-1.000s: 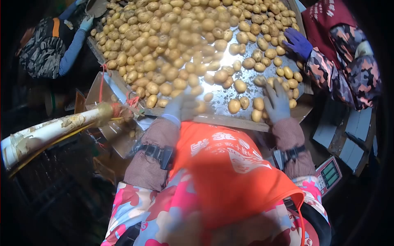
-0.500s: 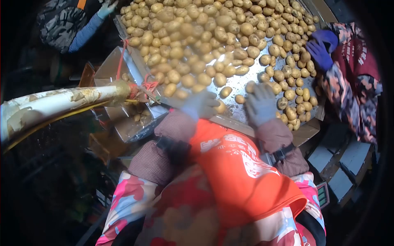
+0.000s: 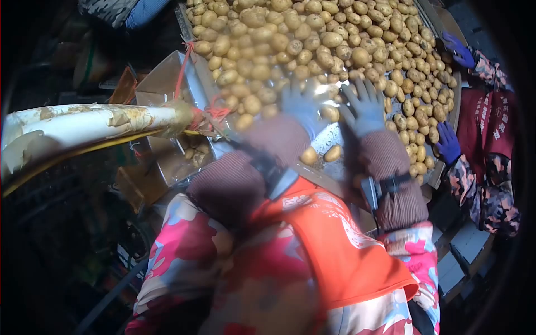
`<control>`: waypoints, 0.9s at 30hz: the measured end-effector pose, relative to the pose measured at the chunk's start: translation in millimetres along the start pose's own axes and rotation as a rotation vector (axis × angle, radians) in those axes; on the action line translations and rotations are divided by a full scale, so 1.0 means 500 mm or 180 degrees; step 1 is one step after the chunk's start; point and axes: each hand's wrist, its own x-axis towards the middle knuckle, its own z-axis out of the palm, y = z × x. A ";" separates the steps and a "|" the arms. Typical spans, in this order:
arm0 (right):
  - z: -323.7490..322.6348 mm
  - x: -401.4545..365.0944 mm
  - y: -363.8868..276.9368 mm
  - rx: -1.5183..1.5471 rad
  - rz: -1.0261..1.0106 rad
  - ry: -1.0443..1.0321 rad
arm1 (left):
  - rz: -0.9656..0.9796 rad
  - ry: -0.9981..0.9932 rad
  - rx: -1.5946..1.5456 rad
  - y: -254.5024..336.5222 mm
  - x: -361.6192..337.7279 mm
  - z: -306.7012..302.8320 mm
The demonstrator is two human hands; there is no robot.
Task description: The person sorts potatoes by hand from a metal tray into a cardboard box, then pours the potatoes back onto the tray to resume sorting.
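Observation:
Many yellow potatoes (image 3: 332, 39) lie heaped on a metal sorting table (image 3: 328, 137). My left hand (image 3: 303, 106), in a grey-blue glove, reaches onto the near edge of the heap with its fingers spread, somewhat blurred. To its right, my right hand (image 3: 365, 109) in a matching glove lies flat with fingers apart, its tips against the potatoes. Between the two hands sits a single potato (image 3: 330, 114). Closer to my body, a loose potato (image 3: 333, 153) rests beside another one (image 3: 309, 155) on the bare metal. Neither hand grips anything I can see.
A white pipe (image 3: 95, 125) with a yellow cord enters from the left. Below its tied end stands a carton (image 3: 162, 89) with some potatoes inside. On the right is a co-worker with purple gloves (image 3: 448, 143) at the table's edge. Another person's blue sleeve (image 3: 146, 12) shows top left.
Both my hands have moved forward, away from my body, onto the potatoes. The view has shifted. The co-worker's purple-gloved hands are now apart along the table's edge.

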 end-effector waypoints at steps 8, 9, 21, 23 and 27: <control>-0.108 -0.311 -0.063 0.0015 0.0830 -0.0268 | 0.0994 -0.2240 -0.1650 0.193 -0.097 0.033; -0.109 -0.334 -0.070 0.0086 0.0911 -0.0238 | 0.1323 -0.2027 -0.1798 0.176 -0.099 0.010; -0.095 -0.375 -0.090 0.0274 0.1404 -0.0080 | -0.0091 -0.1323 0.0088 0.000 0.173 -0.022; -0.097 -0.375 -0.091 0.0356 0.1432 -0.0002 | -0.0088 -0.1502 0.0191 -0.008 0.189 0.000; -0.100 -0.369 -0.092 0.0250 0.1375 0.0372 | 0.0005 -0.1808 0.0365 0.013 0.185 0.003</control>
